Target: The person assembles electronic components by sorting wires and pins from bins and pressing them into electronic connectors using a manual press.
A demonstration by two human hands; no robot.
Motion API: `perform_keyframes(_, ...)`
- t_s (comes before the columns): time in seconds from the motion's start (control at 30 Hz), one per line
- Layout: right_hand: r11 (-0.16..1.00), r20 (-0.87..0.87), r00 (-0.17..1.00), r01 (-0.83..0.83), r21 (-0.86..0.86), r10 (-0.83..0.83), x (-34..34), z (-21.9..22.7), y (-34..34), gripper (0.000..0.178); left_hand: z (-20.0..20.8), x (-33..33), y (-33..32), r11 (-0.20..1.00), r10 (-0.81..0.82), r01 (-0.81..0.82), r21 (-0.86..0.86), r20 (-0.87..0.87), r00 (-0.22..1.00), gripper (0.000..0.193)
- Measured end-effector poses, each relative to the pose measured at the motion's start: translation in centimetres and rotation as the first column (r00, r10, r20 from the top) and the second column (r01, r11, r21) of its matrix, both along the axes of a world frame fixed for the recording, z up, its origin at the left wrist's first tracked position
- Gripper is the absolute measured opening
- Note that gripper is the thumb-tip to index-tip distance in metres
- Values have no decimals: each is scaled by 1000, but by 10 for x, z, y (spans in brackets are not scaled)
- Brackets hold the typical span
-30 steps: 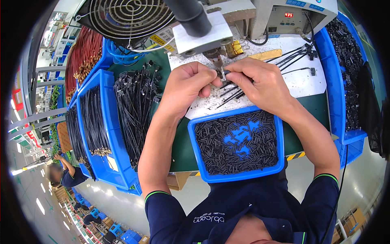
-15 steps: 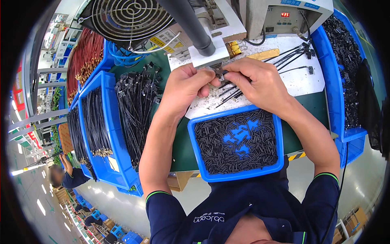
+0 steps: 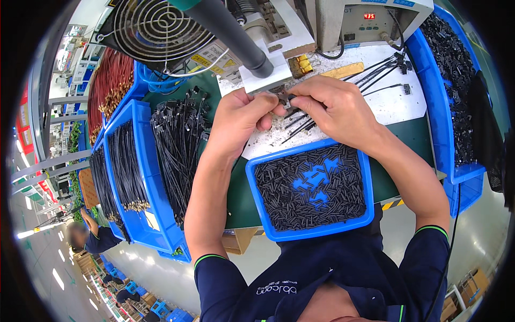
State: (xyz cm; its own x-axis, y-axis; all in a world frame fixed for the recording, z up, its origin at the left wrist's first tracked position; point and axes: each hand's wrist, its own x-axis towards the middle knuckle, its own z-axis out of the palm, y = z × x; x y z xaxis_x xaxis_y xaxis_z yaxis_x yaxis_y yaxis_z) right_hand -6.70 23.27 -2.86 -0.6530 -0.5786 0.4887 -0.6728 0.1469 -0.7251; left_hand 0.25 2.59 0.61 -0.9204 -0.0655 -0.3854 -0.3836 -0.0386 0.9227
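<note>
My left hand [image 3: 241, 117] is closed in a pinch below the white block of the bench machine [image 3: 256, 75]. What its thumb and finger hold is mostly hidden. Close beside it, my right hand [image 3: 339, 110] pinches the end of a small black part [image 3: 291, 99], probably a cable end, though its kind is too small to make out. Both sets of fingertips almost meet under the machine's dark grey tube [image 3: 238, 37]. Several thin black cables [image 3: 300, 124] lie on the white sheet under my right hand. Nearer me stands a blue tray [image 3: 308, 234] filled with short black tubes [image 3: 279, 209].
On the left are blue bins [image 3: 154, 166] of black cables, a loose cable bundle [image 3: 179, 145] and red cables [image 3: 111, 80]. A control box [image 3: 357, 32] with a red display stands behind. At right, a blue bin [image 3: 424, 96] holds small black parts. A co-worker [image 3: 96, 233] is far left.
The whole view has shifted slightly, with the machine and bins a little further left. Both hands keep their pinch at the same spot under the machine.
</note>
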Motion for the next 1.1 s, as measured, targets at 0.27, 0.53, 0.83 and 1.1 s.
perform_keyframes(0.27,1000,-25,1000,-1,-7,1,0,-1,1,14,1,1,1,1000,23,-23,-15,-9,1000,13)
perform_keyframes(0.53,999,90,996,-22,30,19,1,6,3,15,2,0,-1,1000,4,-4,30,1,1000,13)
perform_keyframes(0.83,993,-276,960,-77,-87,51,7,6,20,19,17,34,4,997,-70,70,-23,12,998,11)
perform_keyframes(1.1,966,-294,944,-200,-161,147,22,26,33,29,46,68,18,995,-85,82,-54,-55,995,12)
